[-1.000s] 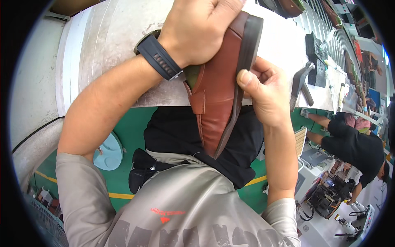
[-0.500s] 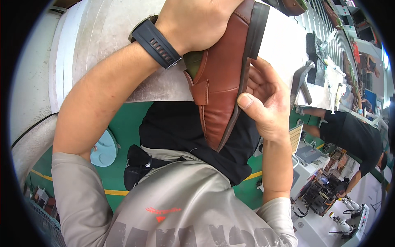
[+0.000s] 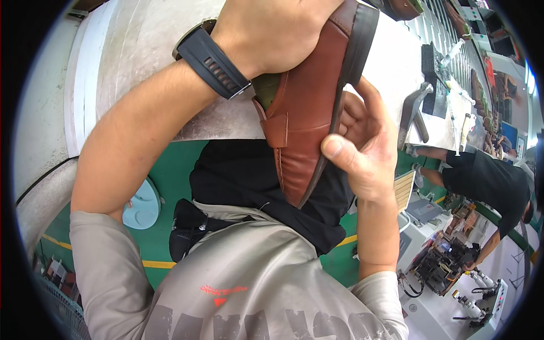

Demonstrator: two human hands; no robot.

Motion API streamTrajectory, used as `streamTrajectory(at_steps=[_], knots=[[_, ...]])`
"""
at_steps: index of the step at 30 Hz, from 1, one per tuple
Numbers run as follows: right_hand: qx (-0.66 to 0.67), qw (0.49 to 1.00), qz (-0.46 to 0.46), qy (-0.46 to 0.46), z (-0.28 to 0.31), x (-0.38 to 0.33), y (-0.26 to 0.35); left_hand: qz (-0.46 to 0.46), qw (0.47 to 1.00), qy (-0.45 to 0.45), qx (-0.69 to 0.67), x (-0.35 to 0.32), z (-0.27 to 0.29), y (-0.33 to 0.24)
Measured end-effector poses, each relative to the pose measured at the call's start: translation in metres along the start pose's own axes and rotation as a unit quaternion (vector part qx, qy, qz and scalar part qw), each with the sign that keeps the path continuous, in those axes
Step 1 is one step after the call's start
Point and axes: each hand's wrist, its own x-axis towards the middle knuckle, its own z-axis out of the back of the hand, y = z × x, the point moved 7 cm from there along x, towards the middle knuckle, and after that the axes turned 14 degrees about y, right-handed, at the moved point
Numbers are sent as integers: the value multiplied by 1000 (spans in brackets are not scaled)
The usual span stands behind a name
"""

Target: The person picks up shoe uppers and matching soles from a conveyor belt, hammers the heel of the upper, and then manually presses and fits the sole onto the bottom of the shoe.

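A reddish-brown leather shoe (image 3: 309, 107) with a dark sole is held on its side over my lap, toe pointing toward me and sole facing right. My left hand (image 3: 280, 34), with a dark watch on its wrist, grips the heel end by the opening; its fingertips are hidden behind the shoe. Greenish lining shows inside the opening. At the sole's edge, my right hand (image 3: 365, 130) presses its thumb near the middle of the shoe, while its other fingers curl behind the sole, partly hidden.
A pale worktable (image 3: 153, 56) lies beneath my left arm. A hammer (image 3: 416, 110), a black block (image 3: 435, 79) and syringe-like tools (image 3: 453, 54) lie at its right. Another shoe (image 3: 402, 8) is at the top. A co-worker (image 3: 487, 184) bends over machinery on the right. A light-blue stool (image 3: 141, 207) stands lower left.
The heel end of the shoe has shifted slightly right and down. My right thumb has slid a little left onto the leather beside the sole. Both hands keep hold.
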Motion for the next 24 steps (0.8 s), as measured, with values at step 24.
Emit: streamTrajectory(at_steps=[24], knots=[[-184,908,377,18,-3,-21,142,-151,895,228,352,-26,0,-188]])
